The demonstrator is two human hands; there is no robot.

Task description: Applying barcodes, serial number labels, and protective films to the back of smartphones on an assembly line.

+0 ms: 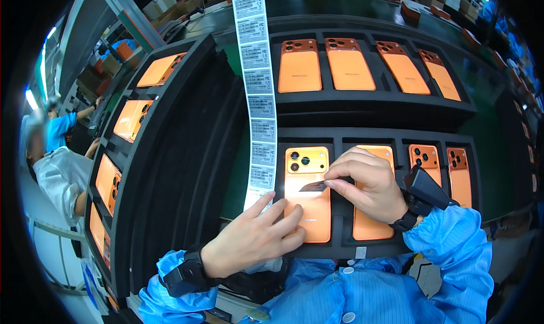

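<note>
My right hand (365, 182) pinches a small thin label (313, 186), dark and shiny from this side, between thumb and fingertips. It is over the back of an orange phone (315, 222), just below its camera block; whether the label touches the phone I cannot tell. My left hand (255, 233) lies palm down with its fingers apart. Its fingertips reach the lower end of a long white strip of printed labels (262, 137) and the phone's left edge. The phone rests in a slot of a black foam tray (340, 249), and my right hand partly covers a second phone (371, 225) beside it.
Two more orange phones fill the tray's right side. Behind stands another black tray (362, 103) of orange phones on a green surface (487, 131). At left, a tilted stack of black trays (170, 171) holds several phones. A person in a light top (62, 171) sits beyond it.
</note>
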